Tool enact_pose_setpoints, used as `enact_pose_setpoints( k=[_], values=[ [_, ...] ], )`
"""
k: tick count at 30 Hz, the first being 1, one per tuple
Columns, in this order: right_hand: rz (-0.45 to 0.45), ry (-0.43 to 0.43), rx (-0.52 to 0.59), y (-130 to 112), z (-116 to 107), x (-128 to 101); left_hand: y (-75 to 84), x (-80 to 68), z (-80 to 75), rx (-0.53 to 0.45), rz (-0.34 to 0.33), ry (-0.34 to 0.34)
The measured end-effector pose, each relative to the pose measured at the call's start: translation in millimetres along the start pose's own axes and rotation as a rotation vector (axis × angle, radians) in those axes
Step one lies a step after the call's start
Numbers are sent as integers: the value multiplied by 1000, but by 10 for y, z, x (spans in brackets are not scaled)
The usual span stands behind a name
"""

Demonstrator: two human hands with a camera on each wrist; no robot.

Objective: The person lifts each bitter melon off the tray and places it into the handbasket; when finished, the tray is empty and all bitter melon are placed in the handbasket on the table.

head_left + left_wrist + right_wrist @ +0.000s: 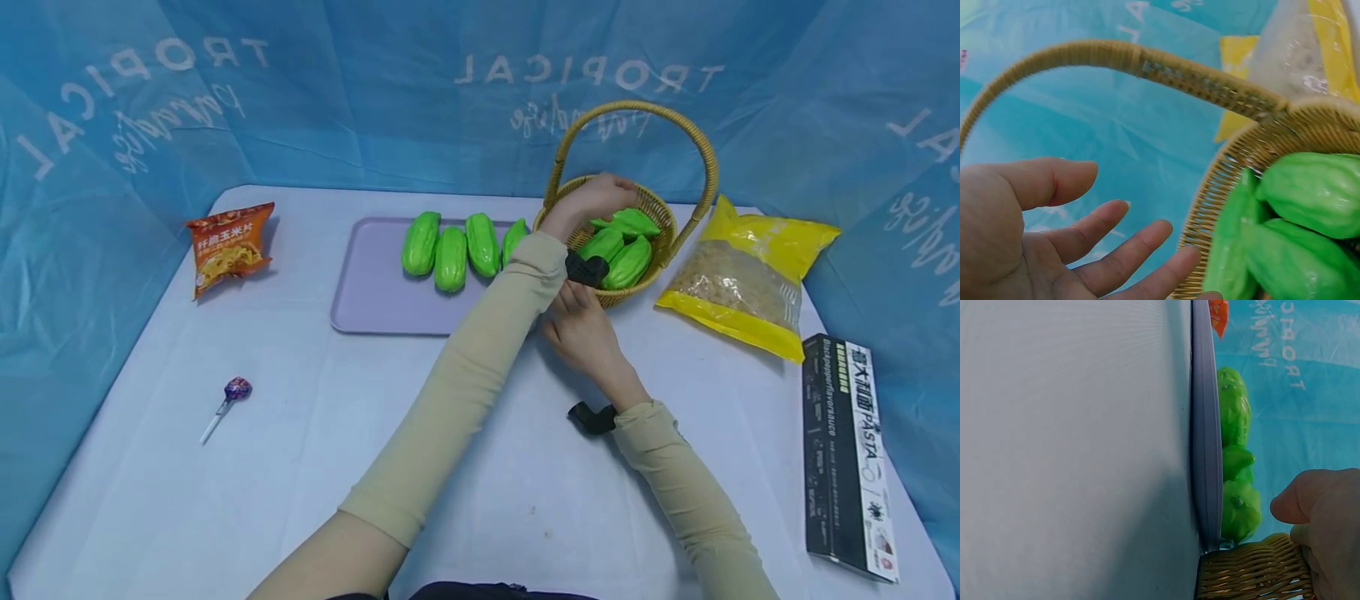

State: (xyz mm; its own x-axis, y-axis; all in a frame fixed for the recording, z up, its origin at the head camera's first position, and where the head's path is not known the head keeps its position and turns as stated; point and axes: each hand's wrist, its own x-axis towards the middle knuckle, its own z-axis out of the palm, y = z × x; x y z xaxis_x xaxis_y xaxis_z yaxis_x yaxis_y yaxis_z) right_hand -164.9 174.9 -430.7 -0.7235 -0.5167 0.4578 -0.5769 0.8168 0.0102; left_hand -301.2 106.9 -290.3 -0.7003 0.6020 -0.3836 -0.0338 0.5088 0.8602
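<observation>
Two arms in pale beige sleeves reach up from the bottom of the head view over the white table (pixel 262 500). Up there the left hand (pixel 592 200) hangs over the round woven straw basket with a tall loop handle (pixel 660 250), above the shiny green ridged gourds (pixel 622 250) inside it. More green gourds (pixel 450 250) lie in a row on the flat lilac tray (pixel 367 292) just beside the basket. Next, the right hand (pixel 581 329) rests against the basket's near wall. An orange snack bag (pixel 227 246), a purple lollipop (pixel 228 400), a yellow bag of grains (pixel 742 283) and a black pasta box (pixel 847 450) lie around. From the left wrist, the left hand (pixel 1035 244) has its fingers straight and spread, holding nothing, beside the basket rim (pixel 1222 206). From the right wrist, the right hand (pixel 1329 519) touches the basket (pixel 1254 575); its fingers look curled, but I cannot tell if they grip.
</observation>
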Motion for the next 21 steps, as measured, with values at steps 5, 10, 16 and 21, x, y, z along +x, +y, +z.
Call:
enact_pose_setpoints(
  k=[5, 10, 16, 21],
  values=[
    [35, -25, 28, -7, -7, 15, 2, -111, -27, -2, 44, 30],
    [98, -96, 79, -16, -37, 25, -39, -178, -61, -27, 89, 55],
    [98, -96, 85, -21, -36, 30, -86, -193, -91, -69, 95, 91],
    [97, -86, 100, -25, -33, 37, -129, -248, -108, -114, 151, 158]
  ],
)
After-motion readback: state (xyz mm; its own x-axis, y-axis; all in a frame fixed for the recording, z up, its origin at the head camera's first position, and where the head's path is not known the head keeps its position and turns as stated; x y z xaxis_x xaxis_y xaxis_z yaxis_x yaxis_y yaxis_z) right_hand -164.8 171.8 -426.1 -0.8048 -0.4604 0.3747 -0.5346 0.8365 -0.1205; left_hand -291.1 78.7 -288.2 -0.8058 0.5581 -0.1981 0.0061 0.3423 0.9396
